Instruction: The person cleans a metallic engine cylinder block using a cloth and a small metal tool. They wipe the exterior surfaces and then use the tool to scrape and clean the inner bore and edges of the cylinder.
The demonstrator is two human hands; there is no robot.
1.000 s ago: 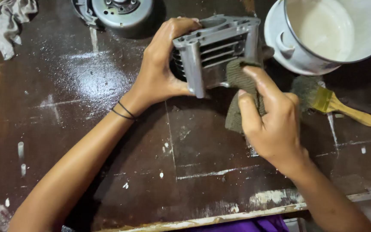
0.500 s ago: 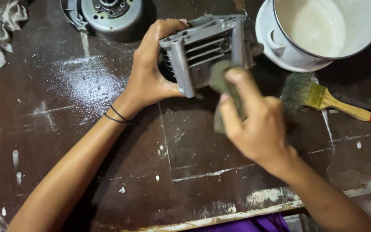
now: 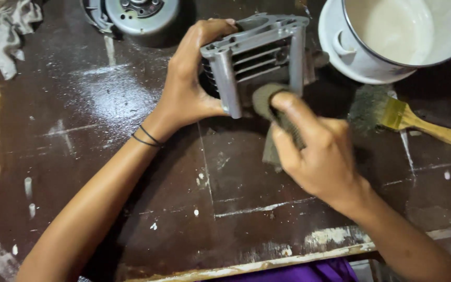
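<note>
While the left hand keeps gripping the finned metal engine part above the dark wooden table, the right hand has slid its rag from the right side of the part to the lower front corner. Its fingers are curled tight, pinching the greenish cloth with one fingertip pushing it onto the metal. The left hand's fingers wrap round the part's left end and hold it tilted on the tabletop. So the wiping has moved along to a new spot, and the part has hardly shifted.

Just right of the rag lies a paintbrush with a wooden handle and a red tip. Farther back sits a white enamel pot, close behind the part, so there is little room on that side. At the far edge rests a round grey metal disc, and a crumpled cloth lies in the far left corner.
</note>
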